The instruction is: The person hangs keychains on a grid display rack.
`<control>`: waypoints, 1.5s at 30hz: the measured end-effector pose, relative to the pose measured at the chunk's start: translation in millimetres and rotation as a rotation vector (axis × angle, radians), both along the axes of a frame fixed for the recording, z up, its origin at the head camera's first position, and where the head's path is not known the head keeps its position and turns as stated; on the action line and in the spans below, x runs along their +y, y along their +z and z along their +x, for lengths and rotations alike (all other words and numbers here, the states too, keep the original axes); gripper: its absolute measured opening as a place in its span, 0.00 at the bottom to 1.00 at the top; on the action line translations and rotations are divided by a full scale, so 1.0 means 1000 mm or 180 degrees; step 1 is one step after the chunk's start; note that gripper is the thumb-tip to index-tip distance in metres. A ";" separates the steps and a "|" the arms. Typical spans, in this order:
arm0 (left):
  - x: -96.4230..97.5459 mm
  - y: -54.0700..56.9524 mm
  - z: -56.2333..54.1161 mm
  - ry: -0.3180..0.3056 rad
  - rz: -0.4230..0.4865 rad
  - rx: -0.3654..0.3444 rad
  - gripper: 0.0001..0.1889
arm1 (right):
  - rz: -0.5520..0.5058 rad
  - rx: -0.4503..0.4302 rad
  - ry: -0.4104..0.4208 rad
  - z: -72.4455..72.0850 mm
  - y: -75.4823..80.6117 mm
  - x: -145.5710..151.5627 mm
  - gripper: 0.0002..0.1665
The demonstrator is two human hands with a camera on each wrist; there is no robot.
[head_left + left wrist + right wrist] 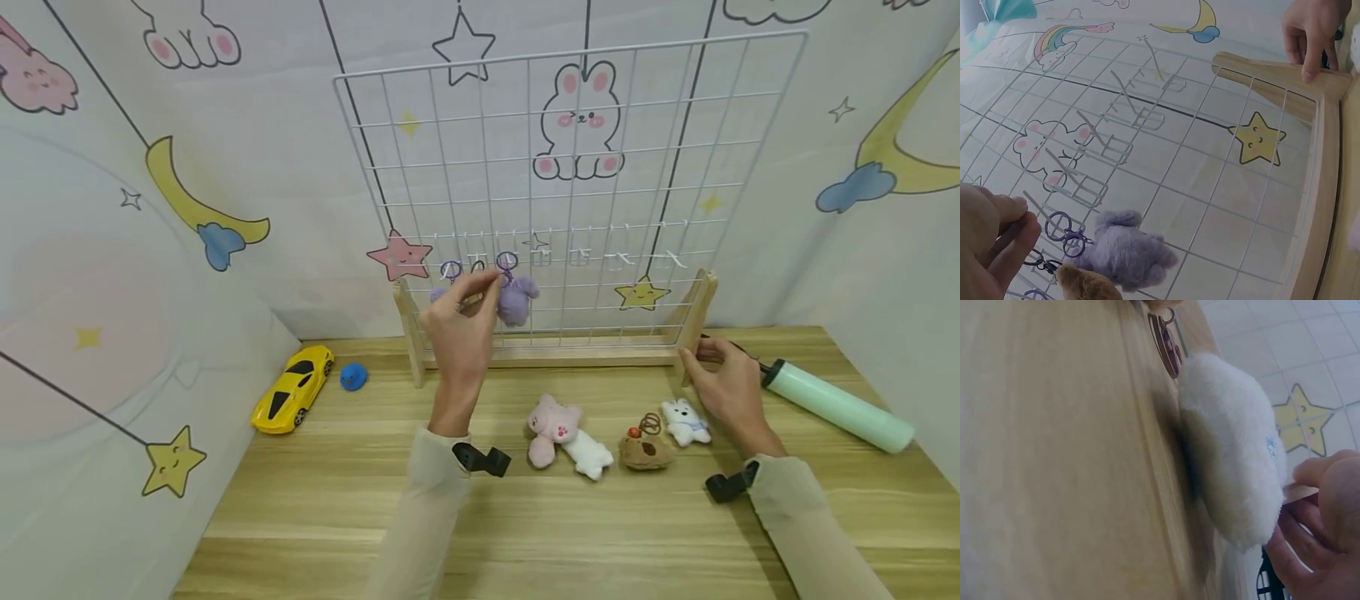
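A purple plush keychain (515, 302) hangs by its purple ring from a hook on the white wire grid (551, 196). My left hand (462, 325) is raised beside it, thumb and finger close to the hook's tip. In the left wrist view the ring (1058, 226) sits on the hook, apart from the fingertips. A brown plush keychain (1088, 284) hangs next to it, largely hidden from the head view by the hand. With thumb and fingers, my right hand (723, 387) grips the stand's right wooden leg (697, 312). A white plush bear (1235, 450) lies near that hand.
On the table lie a pink plush (553, 423), a white plush (589, 455) and a brown plush (647, 452) with a coiled ring. A yellow toy car (294, 390) and small blue toy (353, 377) are at left. A mint-green cylinder (840, 404) lies at right.
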State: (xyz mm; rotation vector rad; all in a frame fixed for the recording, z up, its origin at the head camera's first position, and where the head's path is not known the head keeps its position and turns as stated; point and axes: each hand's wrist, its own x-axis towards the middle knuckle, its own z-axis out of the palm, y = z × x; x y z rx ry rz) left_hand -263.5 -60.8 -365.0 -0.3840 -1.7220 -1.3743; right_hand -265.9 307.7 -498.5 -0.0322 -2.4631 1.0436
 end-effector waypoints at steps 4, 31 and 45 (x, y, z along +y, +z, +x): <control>-0.004 -0.009 0.003 -0.0076 -0.0282 -0.0063 0.05 | 0.0012 0.0021 -0.0008 -0.001 -0.002 0.001 0.25; 0.019 -0.107 0.027 -0.1300 -0.1998 -0.2391 0.21 | -0.0222 -0.0348 0.0066 -0.002 0.001 0.009 0.33; 0.010 -0.112 0.029 -0.1613 -0.2173 -0.2691 0.13 | -0.0184 -0.0330 0.0076 0.002 0.003 0.004 0.28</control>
